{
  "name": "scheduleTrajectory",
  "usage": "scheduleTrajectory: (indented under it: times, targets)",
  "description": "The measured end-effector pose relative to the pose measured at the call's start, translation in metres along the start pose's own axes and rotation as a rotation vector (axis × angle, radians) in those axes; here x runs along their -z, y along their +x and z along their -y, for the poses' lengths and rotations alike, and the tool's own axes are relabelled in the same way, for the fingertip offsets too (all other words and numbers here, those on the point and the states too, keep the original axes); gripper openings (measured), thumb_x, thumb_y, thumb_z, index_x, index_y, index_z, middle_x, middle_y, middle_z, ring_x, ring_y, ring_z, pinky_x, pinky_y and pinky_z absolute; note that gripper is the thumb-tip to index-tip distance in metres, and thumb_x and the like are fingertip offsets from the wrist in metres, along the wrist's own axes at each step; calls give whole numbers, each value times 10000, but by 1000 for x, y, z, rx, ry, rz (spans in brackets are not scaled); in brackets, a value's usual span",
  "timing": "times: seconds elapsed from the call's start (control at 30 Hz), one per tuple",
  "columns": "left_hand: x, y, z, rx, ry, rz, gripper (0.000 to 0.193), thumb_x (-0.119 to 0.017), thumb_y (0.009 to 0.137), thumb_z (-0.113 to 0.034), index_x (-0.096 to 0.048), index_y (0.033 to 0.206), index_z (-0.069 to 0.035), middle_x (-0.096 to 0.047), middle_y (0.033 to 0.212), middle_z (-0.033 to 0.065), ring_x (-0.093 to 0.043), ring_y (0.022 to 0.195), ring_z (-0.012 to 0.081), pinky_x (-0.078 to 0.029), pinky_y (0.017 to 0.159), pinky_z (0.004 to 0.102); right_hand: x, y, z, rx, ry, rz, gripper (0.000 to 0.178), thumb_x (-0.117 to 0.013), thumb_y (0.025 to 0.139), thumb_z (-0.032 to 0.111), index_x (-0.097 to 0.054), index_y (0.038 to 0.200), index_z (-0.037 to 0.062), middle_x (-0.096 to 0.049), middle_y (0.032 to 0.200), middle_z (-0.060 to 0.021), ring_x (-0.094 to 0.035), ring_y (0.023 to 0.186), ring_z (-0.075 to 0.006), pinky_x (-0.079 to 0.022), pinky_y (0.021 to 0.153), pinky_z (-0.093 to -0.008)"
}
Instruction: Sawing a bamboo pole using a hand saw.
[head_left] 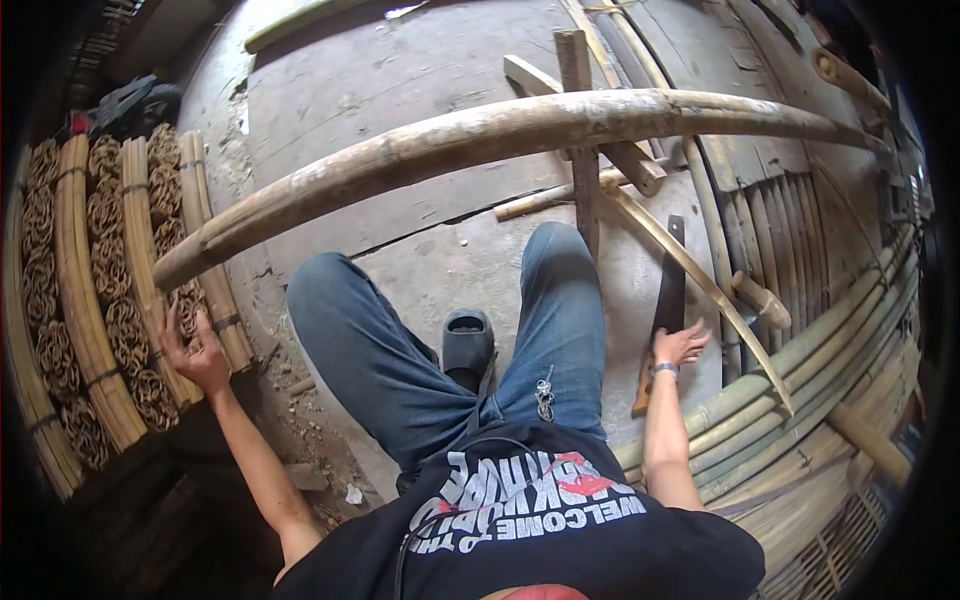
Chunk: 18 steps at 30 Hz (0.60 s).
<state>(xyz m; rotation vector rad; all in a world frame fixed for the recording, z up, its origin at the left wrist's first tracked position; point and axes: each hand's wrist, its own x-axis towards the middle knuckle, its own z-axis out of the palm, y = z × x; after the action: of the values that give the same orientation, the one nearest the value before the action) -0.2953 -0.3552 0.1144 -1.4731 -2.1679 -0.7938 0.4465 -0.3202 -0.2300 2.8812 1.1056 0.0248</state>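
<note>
A long thick bamboo pole point(420, 145) crosses in front of me above my knees, resting near a wooden post point(576, 75). Below the pole's left end is my left hand point(195, 352), fingers apart and curled upward, holding nothing; it is beside the tied bundles of bamboo strips point(228, 300). On my right, a hand saw point(672, 290) lies with its dark blade pointing away and its wooden handle point(642, 385) toward me. My right hand point(682, 346) is over the saw with its fingers stretched out; whether it touches the saw I cannot tell.
Coiled brown strips point(105, 210) sit between the bundles at left. A split bamboo strip point(705, 275) slants down on the right, near a wooden mallet-like piece point(762, 300). Several green bamboo poles point(740, 445) lie at lower right. Short bamboo point(530, 205) rests on the floor ahead.
</note>
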Motion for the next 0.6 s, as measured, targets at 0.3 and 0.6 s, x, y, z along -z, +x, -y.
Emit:
scheduleTrajectory:
  times: [0.3,0.6]
  targets:
    - [-2,10,-42,-75,-101,94,333,-687,894,-26,-683,1227,-6,-587,1446,160,-564,1318,326,-449,1099,424,-7,170,-56,656,-151,60,436,-685,909,225,-620,1336,168,-650,1251,-62,-571,1196,-275,-394,1030,-507]
    - [-51,48,-168,-448,-473,161,339,-741,839,-66,-726,1177,-50,-655,1329,180,-621,1243,328,-508,1053,447,127,186,-135,502,156,198,471,-471,1041,479,-661,1281,121,-723,1092,-234,-678,1013,-459,-534,842,-514]
